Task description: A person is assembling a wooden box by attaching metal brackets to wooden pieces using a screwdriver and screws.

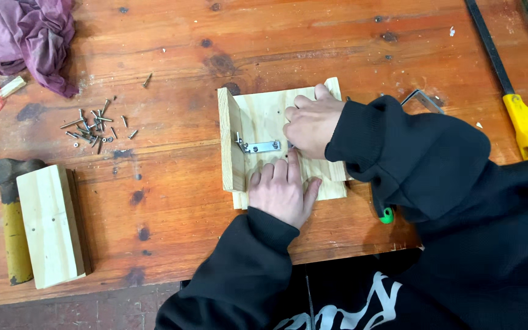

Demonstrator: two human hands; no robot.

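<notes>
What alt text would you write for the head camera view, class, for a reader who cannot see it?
Two hands press on a pale wooden assembly: the left hand lies flat, the right hand rests beside a metal corner bracket joining its upright and flat boards. Loose screws, a hammer, a wood block and a purple cloth lie on the workbench.

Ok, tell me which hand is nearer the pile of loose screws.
Left. The left hand lies flat on the board's near edge, closer to the screws; the right hand sits farther right.
</notes>
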